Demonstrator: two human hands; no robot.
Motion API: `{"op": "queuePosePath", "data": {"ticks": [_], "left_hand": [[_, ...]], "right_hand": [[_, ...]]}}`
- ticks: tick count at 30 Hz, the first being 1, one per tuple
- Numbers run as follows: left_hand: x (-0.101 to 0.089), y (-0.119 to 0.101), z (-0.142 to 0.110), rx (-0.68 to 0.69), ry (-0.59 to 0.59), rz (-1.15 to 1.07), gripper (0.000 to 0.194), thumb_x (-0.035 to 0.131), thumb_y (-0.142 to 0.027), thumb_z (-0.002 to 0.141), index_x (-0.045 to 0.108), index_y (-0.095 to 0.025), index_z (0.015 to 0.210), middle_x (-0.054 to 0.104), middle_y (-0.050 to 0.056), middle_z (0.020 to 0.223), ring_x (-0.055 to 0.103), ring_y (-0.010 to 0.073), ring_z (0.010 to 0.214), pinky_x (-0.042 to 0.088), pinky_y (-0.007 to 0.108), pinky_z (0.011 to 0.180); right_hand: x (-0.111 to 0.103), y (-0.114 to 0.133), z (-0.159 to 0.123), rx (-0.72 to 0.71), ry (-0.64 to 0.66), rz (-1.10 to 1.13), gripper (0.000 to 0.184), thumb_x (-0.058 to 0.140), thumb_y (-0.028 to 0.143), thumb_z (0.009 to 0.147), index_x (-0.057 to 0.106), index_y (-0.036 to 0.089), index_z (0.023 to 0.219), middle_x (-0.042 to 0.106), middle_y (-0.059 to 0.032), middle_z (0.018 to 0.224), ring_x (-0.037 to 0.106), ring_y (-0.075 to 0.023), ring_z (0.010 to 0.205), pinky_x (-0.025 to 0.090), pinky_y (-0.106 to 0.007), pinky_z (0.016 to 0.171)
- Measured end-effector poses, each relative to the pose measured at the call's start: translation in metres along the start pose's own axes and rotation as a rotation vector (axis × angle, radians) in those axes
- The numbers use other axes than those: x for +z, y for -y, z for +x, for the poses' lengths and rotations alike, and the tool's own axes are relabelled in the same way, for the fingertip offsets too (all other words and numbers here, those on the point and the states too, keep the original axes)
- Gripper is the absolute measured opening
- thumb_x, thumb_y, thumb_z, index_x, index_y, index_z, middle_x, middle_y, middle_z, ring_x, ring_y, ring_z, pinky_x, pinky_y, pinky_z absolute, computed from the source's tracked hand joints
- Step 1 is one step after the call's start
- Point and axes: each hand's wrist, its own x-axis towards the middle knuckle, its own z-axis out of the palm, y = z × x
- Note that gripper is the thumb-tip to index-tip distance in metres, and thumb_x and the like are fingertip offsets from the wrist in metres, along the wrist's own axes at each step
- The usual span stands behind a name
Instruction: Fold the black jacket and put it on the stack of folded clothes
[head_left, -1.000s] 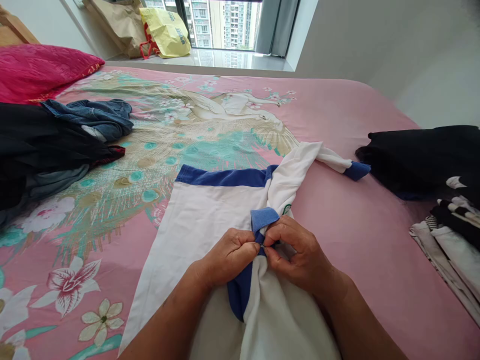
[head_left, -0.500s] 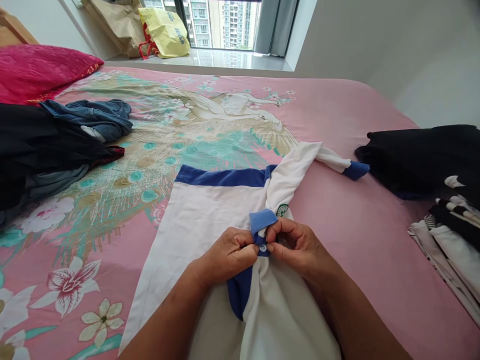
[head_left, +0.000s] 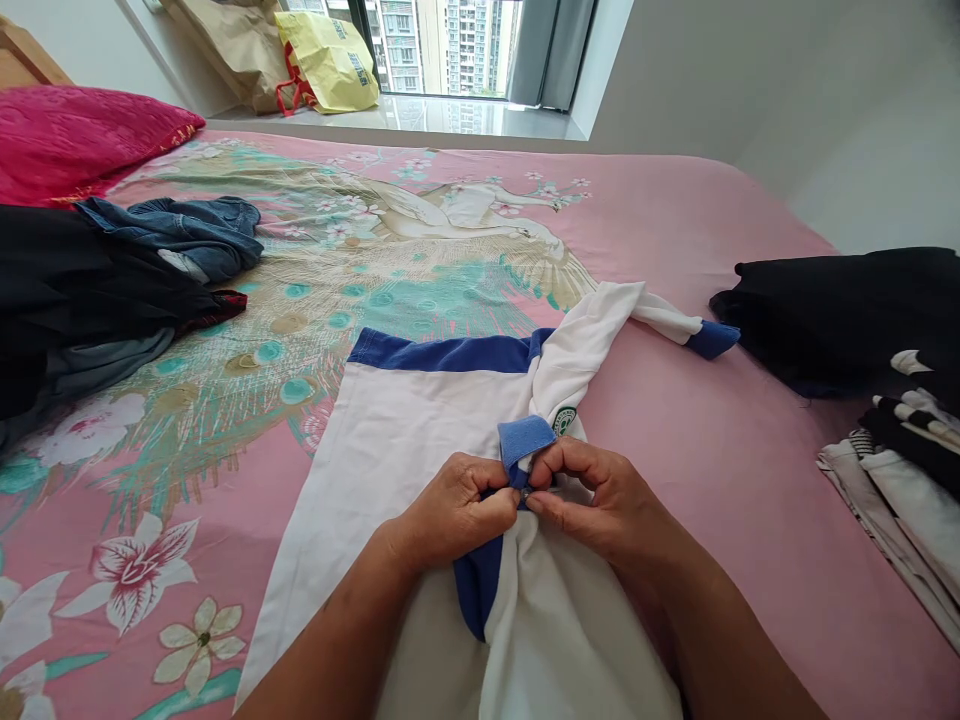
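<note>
A white shirt with blue trim lies spread on the bed, one sleeve stretched to the far right and ending in a blue cuff. Its blue collar stands up between my hands. My left hand pinches the blue placket just below the collar. From the other side, my right hand grips the placket edge, its thumb and finger at a small button. The fingertips partly cover the button, so I cannot tell whether it is through its hole. A round green badge shows just above my right hand.
Dark clothes and jeans are heaped at the left, near a red pillow. Black garments and a folded stack lie at the right. Paper and yellow bags stand on the windowsill.
My right thumb has shifted slightly left onto the button, which was in plain view before and is now mostly covered. The shirt lies as before.
</note>
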Motion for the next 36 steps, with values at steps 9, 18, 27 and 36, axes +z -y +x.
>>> {"op": "queuePosePath", "data": {"ticks": [9,18,27,36], "left_hand": [[0.0,0.001,0.001,-0.043,0.036,-0.015,0.025,0.044,-0.022,0.072,0.03,-0.018,0.051,0.027,-0.006,0.052,0.024,0.0062,0.05,0.021,0.021,0.045],[-0.003,0.0,0.002,-0.081,0.008,-0.01,0.025,0.044,-0.026,0.073,0.032,-0.018,0.051,0.028,-0.006,0.052,0.026,0.0067,0.051,0.022,0.021,0.046],[-0.002,-0.001,0.002,-0.064,0.077,0.023,0.026,0.045,-0.024,0.072,0.031,-0.018,0.051,0.028,-0.006,0.052,0.026,0.0074,0.051,0.022,0.023,0.047],[-0.011,-0.002,-0.004,-0.1,0.215,-0.424,0.023,0.045,-0.035,0.073,0.047,-0.015,0.062,0.036,-0.002,0.058,0.031,0.0099,0.056,0.026,0.025,0.052]], "right_hand": [[0.001,-0.003,-0.001,-0.237,-0.005,-0.204,0.013,0.059,0.006,0.073,0.055,0.019,0.074,0.058,-0.0004,0.077,0.053,-0.014,0.077,0.045,-0.027,0.071],[0.003,-0.006,-0.002,-0.256,-0.053,-0.207,0.012,0.061,0.011,0.078,0.058,0.02,0.085,0.06,-0.0024,0.085,0.056,-0.0155,0.082,0.048,-0.029,0.074],[0.006,-0.003,-0.003,-0.261,-0.049,-0.331,0.018,0.058,0.005,0.07,0.051,0.019,0.076,0.055,0.0009,0.074,0.05,-0.0134,0.072,0.042,-0.026,0.065],[-0.002,0.003,-0.003,-0.14,-0.084,-0.174,0.011,0.055,0.012,0.071,0.047,0.019,0.074,0.051,0.0007,0.074,0.047,-0.0124,0.067,0.041,-0.025,0.063]]}}
